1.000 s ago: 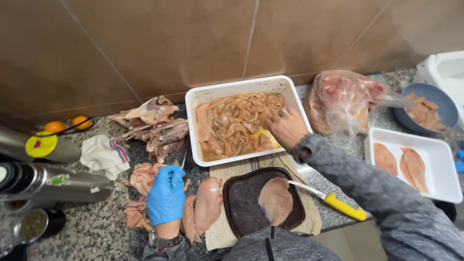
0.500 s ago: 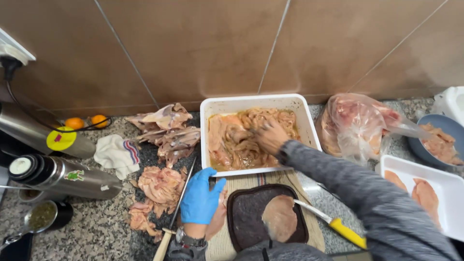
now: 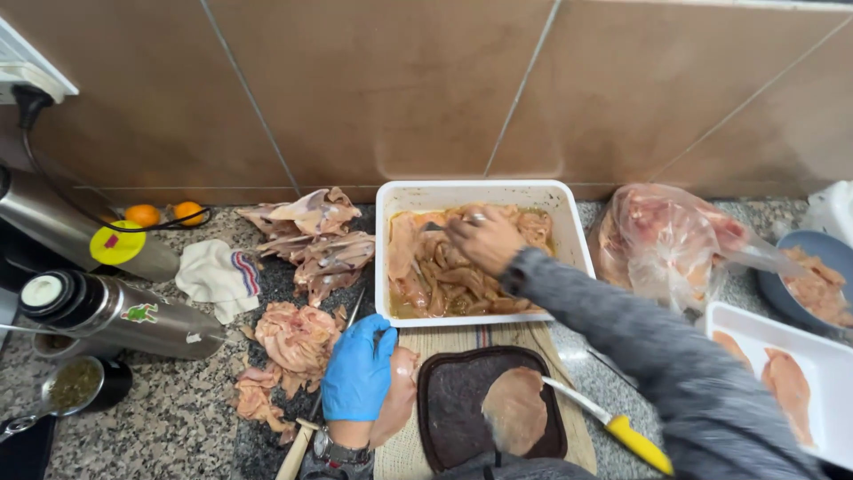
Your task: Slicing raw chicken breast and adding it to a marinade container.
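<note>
Right hand, bare, fingers curled into marinated chicken strips inside the white tray, apparently mixing; gloved left hand lies flat, fingers together, steadying a raw breast on the surface

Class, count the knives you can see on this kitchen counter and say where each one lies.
2. A yellow-handled knife rests by the dark cutting board; a wooden-handled knife lies partly under the gloved left hand. Others may be hidden.
</note>
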